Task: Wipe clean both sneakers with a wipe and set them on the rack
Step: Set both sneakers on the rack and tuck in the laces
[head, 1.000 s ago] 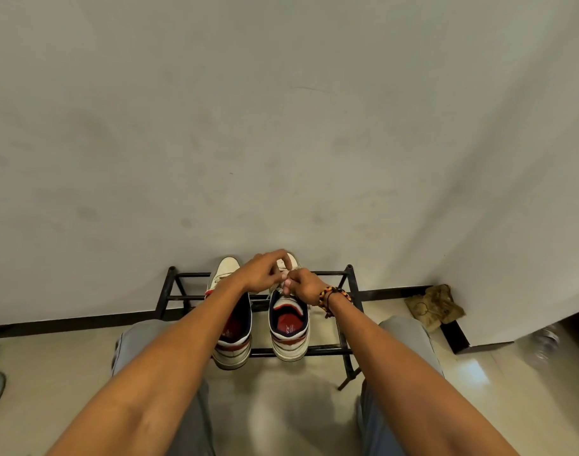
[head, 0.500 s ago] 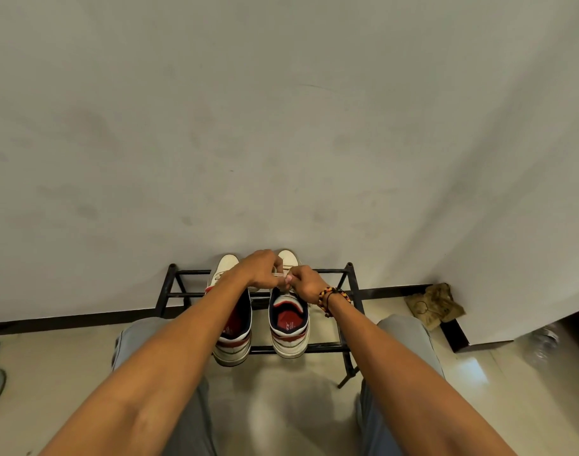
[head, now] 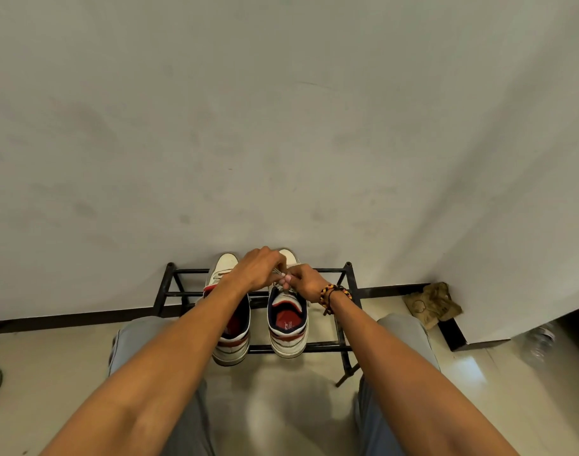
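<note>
Both sneakers sit on the black metal rack (head: 342, 347) against the wall, heels toward the near side, toes toward the far side. The right sneaker (head: 288, 327) shows a cream upper, a navy collar and a red insole, with a red band across the heel above a pale sole. The left sneaker (head: 230, 337) matches it — cream toe, red and navy heel — and lies partly hidden under the left forearm, its heel hanging just over the near bar.

Now the hands: both arms reach straight out over grey-trousered knees and meet above the right sneaker's tongue. The left hand (head: 256, 269) is curled, knuckles up, fingers pinching the pale laces (head: 278, 274). The right hand (head: 306, 281) is curled too, fingertips pinching the same laces — the two hands touch at the fingertips. A beaded bracelet (head: 330, 296) circles the right wrist.

Right of the rack, a crumpled tan cloth (head: 433, 304) lies in the corner on the floor.
</note>
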